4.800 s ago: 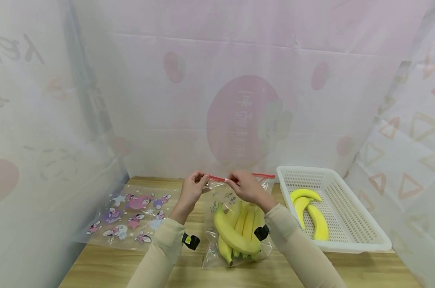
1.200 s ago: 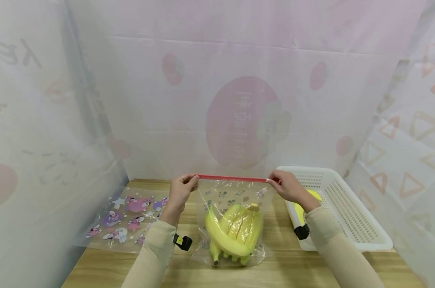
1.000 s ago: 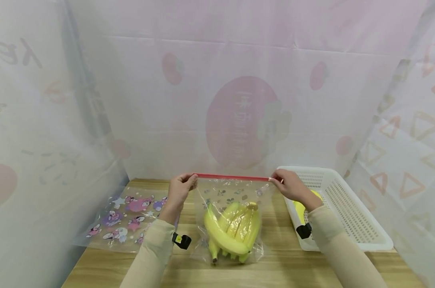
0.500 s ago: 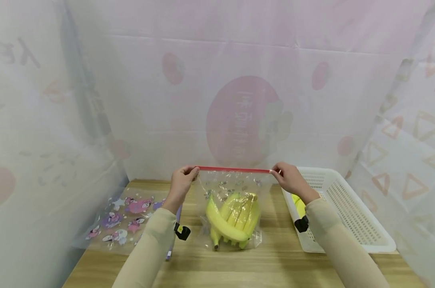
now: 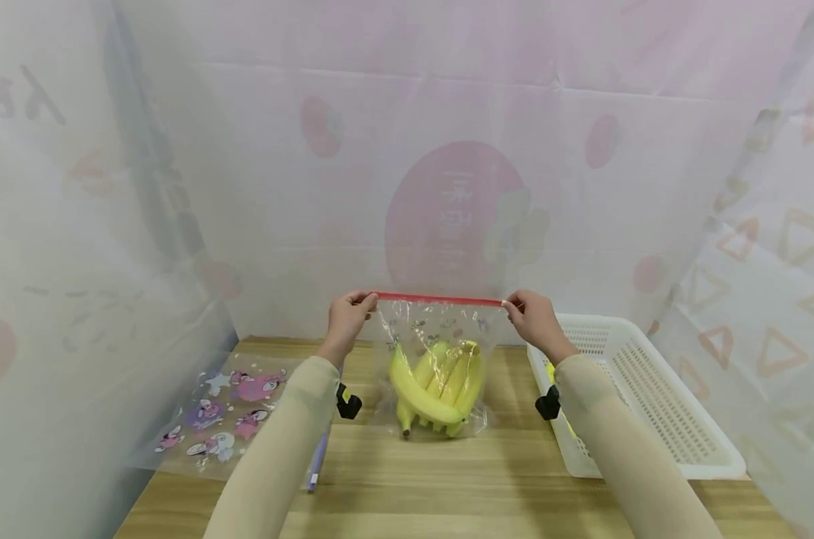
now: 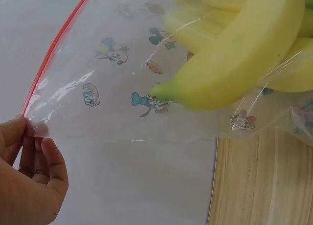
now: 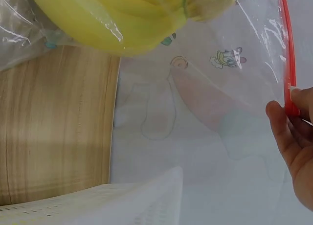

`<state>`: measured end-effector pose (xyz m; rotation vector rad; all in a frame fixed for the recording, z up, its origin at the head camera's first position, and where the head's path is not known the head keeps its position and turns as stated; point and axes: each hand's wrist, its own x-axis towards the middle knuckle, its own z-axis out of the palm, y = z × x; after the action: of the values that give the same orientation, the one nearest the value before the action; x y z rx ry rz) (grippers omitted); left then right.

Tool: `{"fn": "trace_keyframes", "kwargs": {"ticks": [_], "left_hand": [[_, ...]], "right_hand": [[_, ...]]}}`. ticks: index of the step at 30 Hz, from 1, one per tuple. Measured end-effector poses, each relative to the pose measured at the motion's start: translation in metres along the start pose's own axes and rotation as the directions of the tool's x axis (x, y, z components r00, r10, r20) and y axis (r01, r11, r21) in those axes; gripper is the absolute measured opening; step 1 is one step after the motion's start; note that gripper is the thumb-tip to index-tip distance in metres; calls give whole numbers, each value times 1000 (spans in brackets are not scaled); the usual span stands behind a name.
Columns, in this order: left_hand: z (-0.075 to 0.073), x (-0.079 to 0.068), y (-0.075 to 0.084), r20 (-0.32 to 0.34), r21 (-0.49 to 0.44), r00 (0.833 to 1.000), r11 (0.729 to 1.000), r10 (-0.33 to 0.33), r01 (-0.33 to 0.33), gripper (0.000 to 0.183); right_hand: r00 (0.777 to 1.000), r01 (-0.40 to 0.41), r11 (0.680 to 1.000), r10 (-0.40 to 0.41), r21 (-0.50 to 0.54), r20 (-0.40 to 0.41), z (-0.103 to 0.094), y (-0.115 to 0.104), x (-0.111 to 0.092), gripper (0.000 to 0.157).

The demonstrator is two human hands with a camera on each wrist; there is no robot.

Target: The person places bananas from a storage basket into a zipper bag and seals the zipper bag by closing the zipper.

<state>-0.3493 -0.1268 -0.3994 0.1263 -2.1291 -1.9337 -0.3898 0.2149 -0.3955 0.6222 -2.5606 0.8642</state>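
Observation:
A clear zip bag (image 5: 437, 318) with a red closure strip (image 5: 441, 299) and small cartoon prints hangs stretched between both hands. Inside lie several yellow bananas (image 5: 423, 400), in a bunch with one in front. My left hand (image 5: 345, 322) pinches the bag's top left corner between thumb and fingers. At the right end of the strip, my right hand (image 5: 536, 323) pinches the corner beside a small white slider (image 7: 292, 89). Along its visible length the red strip looks pressed together. Whether the bag's bottom touches the table cannot be told.
A second printed clear bag (image 5: 212, 419) lies flat at the left, partly under the left forearm, its purple strip (image 5: 319, 457) showing. A white perforated basket (image 5: 676, 397) stands at the right, with a yellow banana (image 5: 551, 372) partly hidden by the right arm. Patterned cloth walls (image 5: 286, 187) enclose the wooden table (image 5: 414, 494).
Earlier the right hand slid along the red strip from its middle to the right end. Since then both hands have raised the bag of bananas higher in the view, uncovering the purple strip.

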Motion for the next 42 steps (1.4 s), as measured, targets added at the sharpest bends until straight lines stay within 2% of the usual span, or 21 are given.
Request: {"fn": "trace_keyframes", "kwargs": {"ticks": [5, 9, 12, 15, 18, 24, 28, 34, 42], "left_hand": [[0, 6, 6, 6, -37, 999, 999, -32, 32, 28], [1, 10, 10, 5, -47, 999, 998, -49, 49, 27], [3, 14, 8, -5, -53, 998, 997, -57, 56, 26], [4, 17, 3, -12, -36, 998, 998, -56, 56, 25], [5, 18, 1, 6, 10, 999, 999, -47, 46, 28], [6, 20, -2, 105, 59, 994, 998, -33, 27, 43], [5, 19, -5, 134, 70, 990, 997, -36, 26, 49], [1, 15, -9, 127, 58, 991, 998, -34, 27, 50], [-6, 12, -18, 144, 46, 987, 997, -65, 59, 38]], "right_hand": [[997, -31, 1000, 31, 0, -76, 0, -6, 7, 20], [992, -77, 997, 79, 28, -97, 2, -10, 12, 21], [985, -155, 982, 162, 105, -61, 5, -12, 13, 23], [968, -246, 949, 252, 198, -5, 10, -13, 15, 26], [954, -297, 920, 295, 257, 47, 14, -12, 16, 30], [939, -337, 888, 292, 314, 183, 21, -5, 15, 49], [925, -354, 886, 286, 299, 250, 24, -4, 14, 56], [930, -336, 907, 277, 255, 241, 26, -5, 13, 51], [933, -322, 918, 267, 232, 241, 27, -4, 11, 43]]}}
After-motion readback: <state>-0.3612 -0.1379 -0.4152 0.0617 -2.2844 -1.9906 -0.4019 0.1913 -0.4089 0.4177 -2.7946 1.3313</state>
